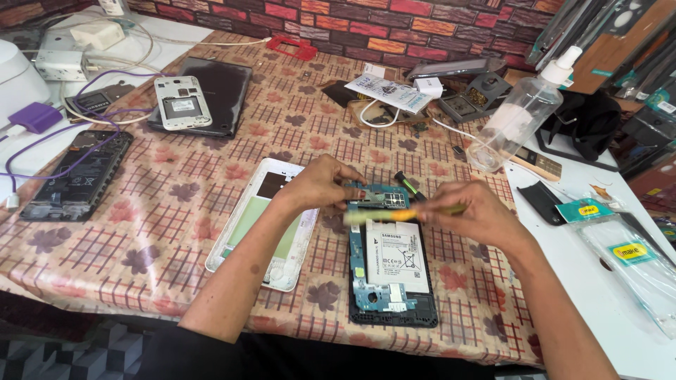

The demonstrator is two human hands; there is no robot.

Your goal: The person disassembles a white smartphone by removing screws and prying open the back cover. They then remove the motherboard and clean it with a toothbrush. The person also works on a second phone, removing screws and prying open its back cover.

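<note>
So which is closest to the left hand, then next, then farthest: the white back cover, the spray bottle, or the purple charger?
From the left hand:
1. White back cover, right beside it, lower left.
2. Spray bottle, off to the right.
3. Purple charger, far left edge.

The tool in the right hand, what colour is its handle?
Yellow; the tool in the right hand shows in the head view.

Spray bottle (520, 116), white back cover (264, 224), dismantled phone (77, 176).
</note>
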